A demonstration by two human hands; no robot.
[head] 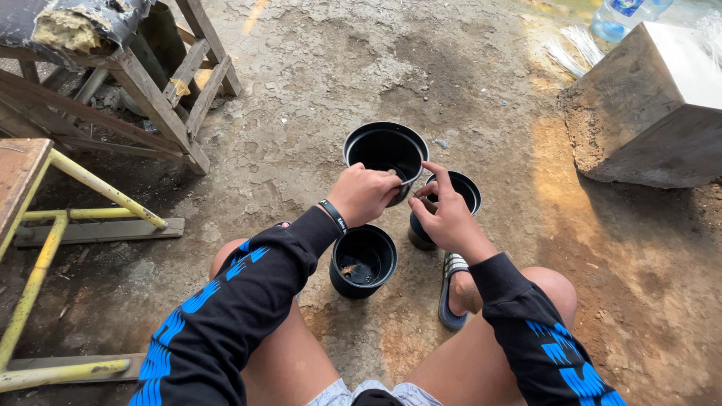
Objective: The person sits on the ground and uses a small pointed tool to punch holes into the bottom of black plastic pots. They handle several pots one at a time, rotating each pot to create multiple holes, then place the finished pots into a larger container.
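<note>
Down between the knees, the left hand is curled into a fist around the near rim of the raised black pot, holding it tilted above the ground. Just right of that pot, the right hand has its forefinger stretched toward the rim and its thumb pinching something small, too tiny to tell. A second black pot stands directly below, a third behind the right hand.
</note>
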